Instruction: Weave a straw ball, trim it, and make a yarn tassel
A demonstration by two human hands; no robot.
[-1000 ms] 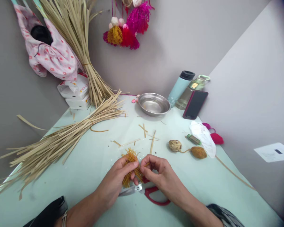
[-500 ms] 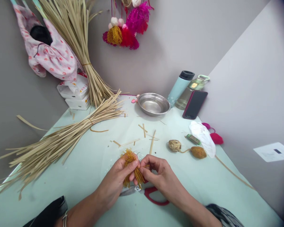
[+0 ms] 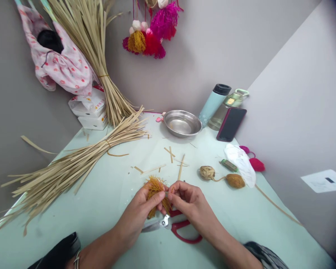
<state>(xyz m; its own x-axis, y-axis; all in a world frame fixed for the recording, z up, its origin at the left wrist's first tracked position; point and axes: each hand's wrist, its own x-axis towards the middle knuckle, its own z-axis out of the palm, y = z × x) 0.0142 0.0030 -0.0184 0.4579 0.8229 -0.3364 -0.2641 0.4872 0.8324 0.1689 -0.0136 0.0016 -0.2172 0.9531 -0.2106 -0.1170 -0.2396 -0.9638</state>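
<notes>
Near the front middle of the table, my left hand (image 3: 145, 201) is closed around a mustard-yellow yarn tassel (image 3: 155, 183), whose loose strands stick out above and below the fingers. My right hand (image 3: 186, 198) is pinched right beside it, thumb against forefinger, fingertips almost meeting the left ones. Whatever lies in that pinch is too small to make out. Beneath both hands lies a pair of scissors (image 3: 182, 228) with red handles, blades pointing left. The right fingers cover part of one handle.
Bundled dry straw strips (image 3: 95, 153) spread across the left side. A metal bowl (image 3: 182, 123), a blue tumbler (image 3: 215, 104) and a phone (image 3: 231, 125) stand at the back. To the right lie a small woven ball (image 3: 207, 172), a brown yarn bundle (image 3: 235, 181) and white cloth (image 3: 242, 164).
My two hands have come slightly closer at the fingertips, and the tassel has shifted a little rightward and turned. More of the scissors shows below it.
</notes>
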